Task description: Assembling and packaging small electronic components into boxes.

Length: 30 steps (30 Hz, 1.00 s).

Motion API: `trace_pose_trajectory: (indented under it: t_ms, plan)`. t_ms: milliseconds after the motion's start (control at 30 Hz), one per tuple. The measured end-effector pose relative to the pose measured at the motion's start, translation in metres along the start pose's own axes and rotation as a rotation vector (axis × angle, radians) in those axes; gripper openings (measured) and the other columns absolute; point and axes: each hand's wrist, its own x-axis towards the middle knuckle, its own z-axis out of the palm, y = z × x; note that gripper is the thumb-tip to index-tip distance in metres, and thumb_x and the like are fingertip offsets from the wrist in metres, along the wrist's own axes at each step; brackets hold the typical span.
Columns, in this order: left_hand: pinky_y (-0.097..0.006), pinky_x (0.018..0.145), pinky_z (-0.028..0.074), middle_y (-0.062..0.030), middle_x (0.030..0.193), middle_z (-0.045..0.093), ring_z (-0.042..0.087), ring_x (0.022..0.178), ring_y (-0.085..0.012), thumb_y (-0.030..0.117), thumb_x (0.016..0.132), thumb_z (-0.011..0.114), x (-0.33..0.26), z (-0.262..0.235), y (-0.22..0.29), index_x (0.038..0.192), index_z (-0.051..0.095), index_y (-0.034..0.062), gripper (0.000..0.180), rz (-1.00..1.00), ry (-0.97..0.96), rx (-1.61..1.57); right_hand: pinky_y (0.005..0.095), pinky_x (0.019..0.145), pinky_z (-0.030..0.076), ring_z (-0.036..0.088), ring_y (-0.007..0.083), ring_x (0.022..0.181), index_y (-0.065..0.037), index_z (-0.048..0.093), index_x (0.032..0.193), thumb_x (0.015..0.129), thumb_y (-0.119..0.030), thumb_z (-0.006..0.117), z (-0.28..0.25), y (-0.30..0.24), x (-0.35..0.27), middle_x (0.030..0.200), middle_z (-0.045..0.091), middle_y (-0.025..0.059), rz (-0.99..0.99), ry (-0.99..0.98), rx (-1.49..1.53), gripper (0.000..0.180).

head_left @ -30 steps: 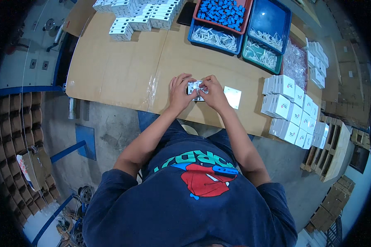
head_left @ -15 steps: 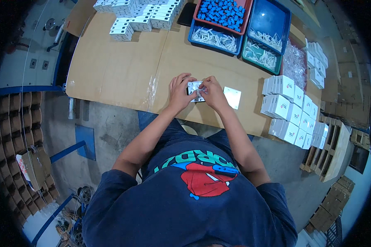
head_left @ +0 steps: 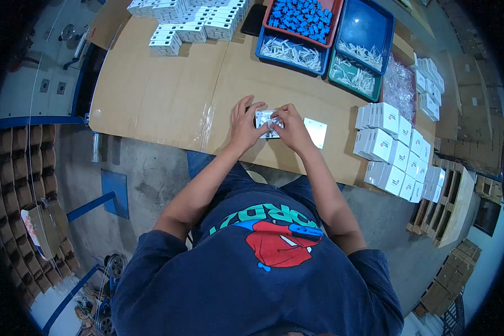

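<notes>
A small, shallow white box (head_left: 264, 117) with its inside showing lies on the cardboard-covered table in front of me. My left hand (head_left: 243, 126) steadies it at the left side, thumb at the near edge and fingers at the far corner. Over its right half is my right hand (head_left: 293, 130), thumb and fingers drawn together in a pinch on something small inside. The fingers hide what that is; a pale, shiny bit shows between them. Just right of my right hand lies a flat white square piece (head_left: 316, 133), apart from the box.
Stacked white boxes (head_left: 391, 147) stand at the right, with more white units (head_left: 191, 32) at the far left. Trays at the back hold blue pieces (head_left: 301, 18) and thin white pieces (head_left: 291, 54). A red tray of clear plastic bags (head_left: 399, 84) sits beyond the right stacks.
My right fingers have shifted slightly over the box, staying in a pinch. The left fingers have spread a little at its far corner. The box has barely moved.
</notes>
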Motion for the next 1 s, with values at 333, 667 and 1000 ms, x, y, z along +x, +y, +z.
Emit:
trace_pose_trajectory:
  t_ms: [333,667,1000]
  plan:
    - [-0.049,0.122,0.027,-0.0177,0.156,0.04,0.033,0.146,-0.0401,0.026,0.071,0.082,0.0,-0.011,-0.025,0.141,0.055,0.0071,0.077,0.123,-0.096,-0.127,0.0334,0.083,0.056,0.066,0.0239,0.091,-0.001,0.068,0.107,0.091,0.002,0.065,-0.01,0.01,-0.009,0.109,0.06,0.0111,0.11,0.089,0.076,0.017]
    - [-0.06,0.124,0.015,-0.017,0.158,0.037,0.025,0.153,-0.0367,0.053,0.061,0.091,-0.016,-0.031,-0.012,0.145,0.046,0.0055,0.107,0.116,-0.192,0.178,0.0418,0.086,0.054,0.066,0.0315,0.1,-0.005,0.069,0.107,0.083,-0.017,0.079,0.006,-0.009,-0.002,0.109,0.062,0.0115,0.09,0.086,-0.051,0.029]
    - [-0.059,0.124,0.015,-0.0151,0.154,0.039,0.027,0.151,-0.0341,0.051,0.066,0.088,-0.017,-0.027,-0.013,0.141,0.052,0.0108,0.092,0.153,-0.156,0.204,0.0363,0.085,0.055,0.067,0.026,0.1,-0.004,0.069,0.105,0.084,-0.008,0.077,-0.007,0.015,-0.007,0.108,0.061,0.0089,0.119,0.031,0.232,0.023]
